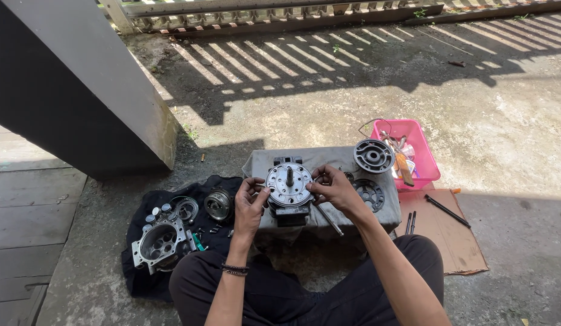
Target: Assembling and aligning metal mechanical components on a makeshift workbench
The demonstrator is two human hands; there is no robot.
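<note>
Both hands form the grip on a round, silver metal plate with a ring of small holes and a short steel shaft (289, 176) standing up through its middle: the left hand (250, 202) pinches the plate's left edge with thumb and fingertips, and the right hand (333, 187) pinches its right edge, so each hand is closed on the round silver plate (289, 186). Directly under the grip the plate sits on top of a dark, blocky metal pump body (288, 211), which rests on a grey cloth-covered low bench (329, 158). Judging by how things lie, the unit is well taken apart: left of the grip, on a black cloth (149, 208) on the concrete floor (329, 90), lie a grey cast-metal housing with round bores (157, 244) and a round silver ring part (218, 205). Right of the grip lie a dark spoked disc (370, 194) and, farther back, a round grooved metal pulley (374, 156), beside a pink plastic basket (426, 158) of tools. A long steel bolt (329, 220) lies just below the right hand. Whether the plate is seated or loose, I cannot tell; the core block itself looks still unopened.
</note>
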